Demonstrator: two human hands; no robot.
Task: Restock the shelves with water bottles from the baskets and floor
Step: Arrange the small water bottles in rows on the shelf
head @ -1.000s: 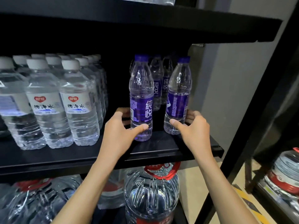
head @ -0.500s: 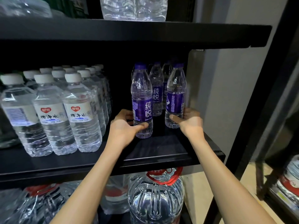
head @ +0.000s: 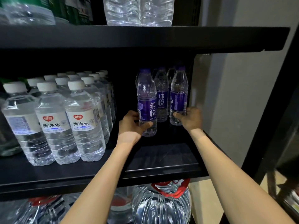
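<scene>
Shelf (head: 161,165) matte black, upper shelf board (head: 145,38) same black. Near purple-label bottle (head: 146,110): clear body, deep purple label, white characters, purple cap. Right purple-label bottle (head: 178,101): same purple label and cap, small white print. White-capped bottles (head: 84,126) at left: clear, cream label, red heart logo, dark characters, blue mark under them. Big jug (head: 161,207) below: clear, ribbed, red handle. Wall (head: 242,94) at right grey. Green goods (head: 77,12) far upper left, blurred.
</scene>
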